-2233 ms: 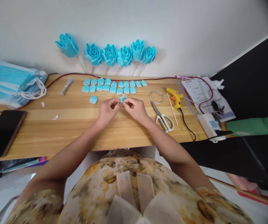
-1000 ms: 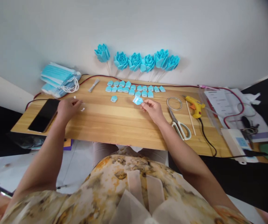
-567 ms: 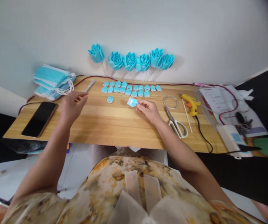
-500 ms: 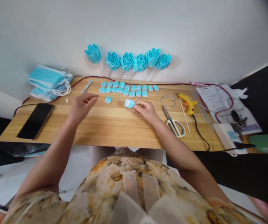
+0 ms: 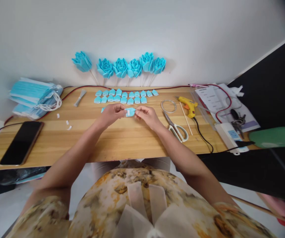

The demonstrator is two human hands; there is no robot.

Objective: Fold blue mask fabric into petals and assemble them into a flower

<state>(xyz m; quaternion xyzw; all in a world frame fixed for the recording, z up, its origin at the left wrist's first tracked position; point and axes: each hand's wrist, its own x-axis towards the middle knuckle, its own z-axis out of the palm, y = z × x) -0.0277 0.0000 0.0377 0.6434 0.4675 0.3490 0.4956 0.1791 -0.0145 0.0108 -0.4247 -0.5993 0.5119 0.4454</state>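
Observation:
Both of my hands meet over the middle of the wooden table (image 5: 122, 138). My left hand (image 5: 111, 114) and my right hand (image 5: 146, 115) each pinch an end of a small folded blue piece (image 5: 130, 111), with a tiny white strip at its left end. Just beyond them lie two rows of several folded blue petals (image 5: 124, 96). One more petal is partly hidden behind my left hand. Blue flowers on sticks (image 5: 122, 66) lean against the wall.
A stack of blue face masks (image 5: 32, 97) and a dark phone (image 5: 20, 142) lie at the left, with small white strips (image 5: 68, 125) between. Scissors (image 5: 175, 127), a wire coil (image 5: 168, 105), a yellow glue gun (image 5: 188, 105), a stick, a power strip (image 5: 228, 137) and papers lie at the right.
My left hand reached left to the white strips, then came back to the middle. It now pinches the blue piece together with my right hand, which stayed holding it.

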